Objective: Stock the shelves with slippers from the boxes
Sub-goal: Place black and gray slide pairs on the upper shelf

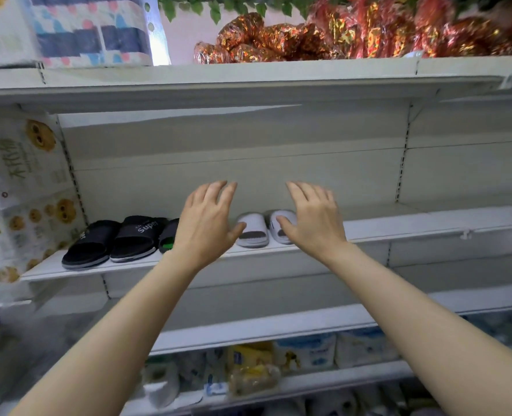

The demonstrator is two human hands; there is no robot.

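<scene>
A white shelf (398, 226) at chest height carries a row of slippers. Two black slippers (113, 240) stand at its left end, and a third black one with a green tag (169, 235) is half hidden behind my left wrist. A pair of white slippers (253, 231) sits in the middle of the shelf. My left hand (208, 222) hovers over the shelf with straight, spread fingers, its thumb by the left white slipper. My right hand (313, 219) is also spread flat, and its thumb touches the right white slipper (281, 225). Neither hand holds anything.
Packs of tissue (23, 181) fill the bay to the left. The top shelf holds toilet-paper packs (83, 28) and shiny red-gold packets (353, 31). Lower shelves carry wrapped goods (254, 367). The slipper shelf is bare to the right of the white pair.
</scene>
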